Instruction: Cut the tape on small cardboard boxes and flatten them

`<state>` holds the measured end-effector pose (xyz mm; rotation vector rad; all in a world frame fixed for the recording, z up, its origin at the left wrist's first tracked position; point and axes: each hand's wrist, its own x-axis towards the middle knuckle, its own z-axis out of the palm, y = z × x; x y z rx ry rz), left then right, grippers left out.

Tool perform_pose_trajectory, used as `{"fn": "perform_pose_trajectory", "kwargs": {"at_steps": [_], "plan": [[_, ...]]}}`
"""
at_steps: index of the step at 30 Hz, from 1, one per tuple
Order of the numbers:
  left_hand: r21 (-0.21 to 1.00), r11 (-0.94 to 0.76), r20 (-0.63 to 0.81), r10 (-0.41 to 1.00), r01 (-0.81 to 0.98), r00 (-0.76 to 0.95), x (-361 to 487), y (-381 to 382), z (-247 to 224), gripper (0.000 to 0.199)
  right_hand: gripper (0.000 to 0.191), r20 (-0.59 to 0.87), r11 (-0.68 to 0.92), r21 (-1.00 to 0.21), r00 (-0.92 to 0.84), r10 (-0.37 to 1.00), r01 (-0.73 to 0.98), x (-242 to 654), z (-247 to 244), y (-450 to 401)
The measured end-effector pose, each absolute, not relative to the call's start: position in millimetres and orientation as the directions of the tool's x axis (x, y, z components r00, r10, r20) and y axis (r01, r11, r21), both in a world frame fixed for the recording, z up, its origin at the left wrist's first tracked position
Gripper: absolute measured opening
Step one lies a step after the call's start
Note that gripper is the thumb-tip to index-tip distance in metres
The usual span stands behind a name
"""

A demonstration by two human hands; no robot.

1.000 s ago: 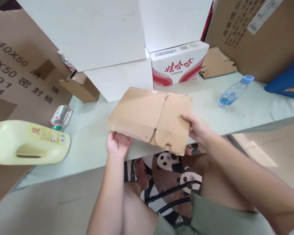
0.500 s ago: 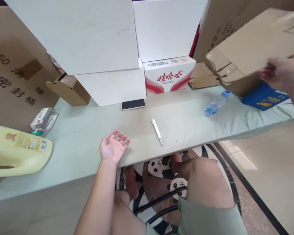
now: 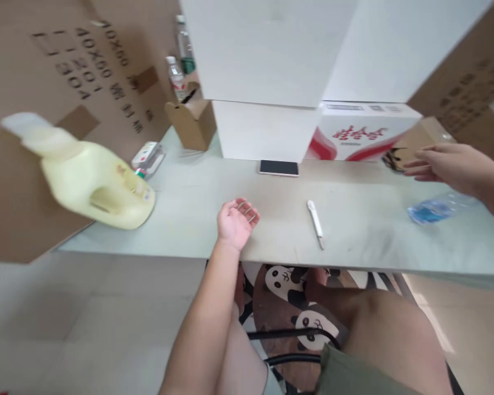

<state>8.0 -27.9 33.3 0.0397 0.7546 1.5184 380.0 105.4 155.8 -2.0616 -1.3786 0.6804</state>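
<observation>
Palm up and empty, my left hand [image 3: 235,224] hovers near the table's front edge with its fingers loosely curled and apart. My right hand [image 3: 444,164] is raised over the right side, fingers reaching left, with no held object visible. Behind it lies a piece of brown cardboard [image 3: 420,141]. Below it a clear plastic bottle [image 3: 430,211] with a blue label lies on its side, blurred. Between the hands lies a white utility knife [image 3: 315,219], its tip toward me. Farther back, a phone [image 3: 279,168] with a dark screen lies against the white boxes.
White boxes [image 3: 267,129] and a red-and-white carton [image 3: 360,134] stand along the back. On the left are a pale yellow jug [image 3: 94,181], a clear container [image 3: 150,159] and a small open cardboard box [image 3: 193,123]. A large carton [image 3: 45,181] walls off the left side.
My view has swung left, so things appear farther right. My right hand is now away from the large cardboard box it was at, which has left the view. My left hand remains open.
</observation>
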Motion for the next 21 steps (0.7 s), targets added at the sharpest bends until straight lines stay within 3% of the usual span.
{"fn": "perform_pose_trajectory", "kwargs": {"at_steps": [3, 8, 10, 13, 16, 21], "plan": [[0.414, 0.010, -0.412, 0.894, -0.910, -0.177, -7, -32, 36, 0.011, 0.008, -0.175, -0.192, -0.660, 0.100, 0.979, 0.726, 290, 153, 100], [0.337, -0.184, -0.387, 0.867, -0.923, -0.314, -36, -37, 41, 0.015, 0.020, -0.156, 0.236, -0.510, -0.359, 0.920, 0.827, 135, 133, 96], [0.301, -0.218, -0.381, 0.865, -0.929, -0.326, -48, -38, 42, 0.016, 0.026, -0.117, 0.407, -0.507, -0.529, 0.841, 0.760, 75, 120, 96], [0.241, -0.260, -0.406, 0.848, -0.935, -0.341, -64, -38, 41, 0.019, 0.032, -0.061, 0.540, -0.589, -0.699, 0.712, 0.601, -8, 102, 101], [0.182, -0.297, -0.442, 0.827, -0.938, -0.347, -76, -39, 37, 0.020, 0.036, 0.080, 0.649, -0.539, -0.735, 0.674, 0.537, -75, 91, 118], [0.105, -0.316, -0.480, 0.815, -0.943, -0.326, -91, -44, 35, 0.018, 0.047, 0.314, 0.646, -0.459, -0.569, 0.760, 0.609, -133, 86, 177]]}}
